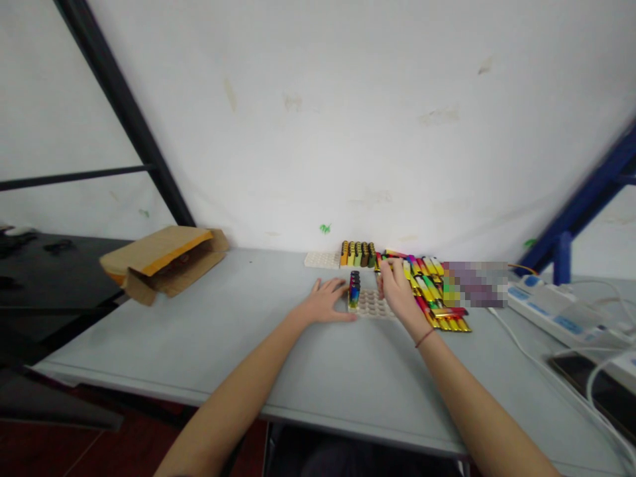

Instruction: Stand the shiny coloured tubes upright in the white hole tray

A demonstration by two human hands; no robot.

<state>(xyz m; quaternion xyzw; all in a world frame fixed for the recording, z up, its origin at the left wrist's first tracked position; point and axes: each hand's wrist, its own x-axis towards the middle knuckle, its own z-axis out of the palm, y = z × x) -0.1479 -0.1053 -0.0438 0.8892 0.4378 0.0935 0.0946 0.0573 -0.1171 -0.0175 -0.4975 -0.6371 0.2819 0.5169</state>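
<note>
A white tray with rows of round holes [374, 303] lies on the table between my two hands. At its left end stands a row of small upright cylinders [354, 289], blue and multicoloured with dark tops. My left hand [326, 301] is open around that end, thumb stretched along the near edge and fingers behind. Above the tray's right side, my right hand [395, 285] is closed, its fingertips bent together; what they hold, if anything, is hidden. Right beside it lies a pile of small shiny cylinders [427, 288] in yellow, gold, red, green and white.
Behind are a filled tray of gold-topped cylinders [358, 254] and a white holed tray [322, 260] along the wall. An opened cardboard box [166, 262] lies at left. Power strips [556, 315], white cables and a dark phone-like slab [591, 384] occupy the right.
</note>
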